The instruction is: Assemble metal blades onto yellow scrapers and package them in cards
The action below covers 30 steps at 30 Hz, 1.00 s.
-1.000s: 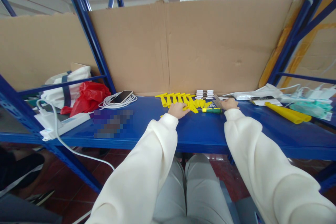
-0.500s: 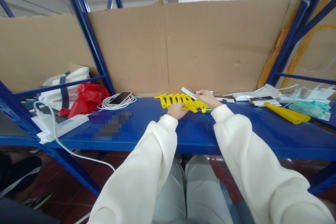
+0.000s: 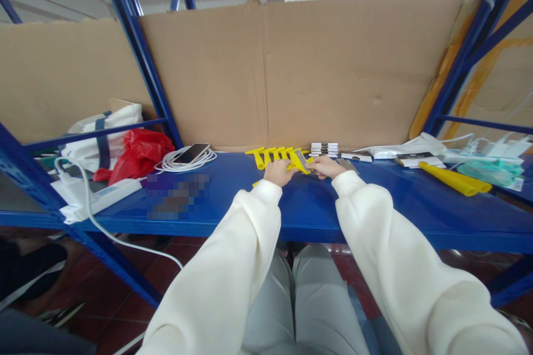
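Observation:
Held in my left hand (image 3: 280,172) is a yellow T-shaped scraper (image 3: 298,165), its fingers closed round the near part. A flat grey strip (image 3: 300,158) lies against the scraper's wide head. My right hand (image 3: 325,167) pinches the right end of this strip, close to my left fingertips. Just behind my hands, several more yellow T-shaped pieces (image 3: 268,154) stand in a row on the blue shelf (image 3: 233,194). A stack of white packets with dark bands (image 3: 323,149) is behind my right hand. Another grey strip (image 3: 347,165) lies beside my right wrist.
On the left are a white cable coil (image 3: 183,164) with a phone (image 3: 195,152) on it, a red bag (image 3: 139,151) and a power strip (image 3: 104,199). Yellow cones (image 3: 453,178) and plastic packets (image 3: 408,147) lie at right. A cardboard panel (image 3: 333,66) stands behind.
My right hand has come down and slightly left, and the white strip it held raised is no longer in it. The white stack now shows. My left hand stays almost in place.

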Each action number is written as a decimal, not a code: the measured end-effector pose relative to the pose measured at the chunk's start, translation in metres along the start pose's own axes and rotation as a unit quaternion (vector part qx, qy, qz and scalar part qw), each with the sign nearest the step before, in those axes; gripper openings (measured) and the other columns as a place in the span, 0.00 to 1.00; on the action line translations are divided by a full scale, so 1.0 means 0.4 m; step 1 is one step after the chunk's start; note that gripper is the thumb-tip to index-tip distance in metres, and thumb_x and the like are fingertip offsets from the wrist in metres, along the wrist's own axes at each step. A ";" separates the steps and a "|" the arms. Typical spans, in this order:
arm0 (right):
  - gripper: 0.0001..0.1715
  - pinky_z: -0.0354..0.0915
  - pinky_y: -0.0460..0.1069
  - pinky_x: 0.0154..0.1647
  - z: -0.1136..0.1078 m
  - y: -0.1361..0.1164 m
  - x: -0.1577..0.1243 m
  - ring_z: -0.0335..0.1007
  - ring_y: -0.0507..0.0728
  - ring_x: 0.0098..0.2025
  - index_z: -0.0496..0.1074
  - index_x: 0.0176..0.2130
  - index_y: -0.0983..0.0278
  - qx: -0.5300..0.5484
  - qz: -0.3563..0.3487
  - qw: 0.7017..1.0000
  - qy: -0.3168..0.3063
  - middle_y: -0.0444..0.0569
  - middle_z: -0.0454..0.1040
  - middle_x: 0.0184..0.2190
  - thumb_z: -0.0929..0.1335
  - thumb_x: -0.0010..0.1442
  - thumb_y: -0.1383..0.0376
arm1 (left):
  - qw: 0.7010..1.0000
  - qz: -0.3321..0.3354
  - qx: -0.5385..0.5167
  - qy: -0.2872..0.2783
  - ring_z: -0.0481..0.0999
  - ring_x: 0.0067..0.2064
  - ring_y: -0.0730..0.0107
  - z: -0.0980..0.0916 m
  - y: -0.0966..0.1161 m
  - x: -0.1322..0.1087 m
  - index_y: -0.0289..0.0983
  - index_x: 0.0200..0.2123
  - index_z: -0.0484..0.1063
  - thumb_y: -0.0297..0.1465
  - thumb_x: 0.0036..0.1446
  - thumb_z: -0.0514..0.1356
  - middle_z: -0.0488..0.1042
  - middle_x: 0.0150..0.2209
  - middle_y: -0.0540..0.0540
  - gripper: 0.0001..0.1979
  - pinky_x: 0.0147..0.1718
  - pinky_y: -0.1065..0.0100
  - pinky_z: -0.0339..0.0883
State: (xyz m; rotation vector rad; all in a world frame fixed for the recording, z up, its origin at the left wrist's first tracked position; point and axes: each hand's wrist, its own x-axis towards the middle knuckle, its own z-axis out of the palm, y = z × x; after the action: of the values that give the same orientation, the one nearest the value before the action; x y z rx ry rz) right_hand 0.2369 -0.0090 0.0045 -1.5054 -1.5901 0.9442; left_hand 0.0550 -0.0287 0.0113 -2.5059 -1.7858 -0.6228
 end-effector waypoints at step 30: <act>0.12 0.57 0.45 0.15 0.022 0.012 -0.012 0.57 0.48 0.13 0.69 0.30 0.63 -0.032 0.027 0.999 0.017 0.38 0.68 0.16 0.69 0.54 0.79 | 0.999 -0.019 0.013 -0.026 0.76 0.61 0.58 0.015 0.002 0.003 0.39 0.57 0.75 0.35 0.69 0.56 0.77 0.59 0.39 0.18 0.58 0.62 0.67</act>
State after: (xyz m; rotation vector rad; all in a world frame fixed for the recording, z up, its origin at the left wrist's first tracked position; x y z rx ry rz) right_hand 0.2317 -0.0136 -0.0040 -1.6068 -1.5767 0.9008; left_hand 0.0578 -0.0266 0.0062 -2.4997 -1.8498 -0.5360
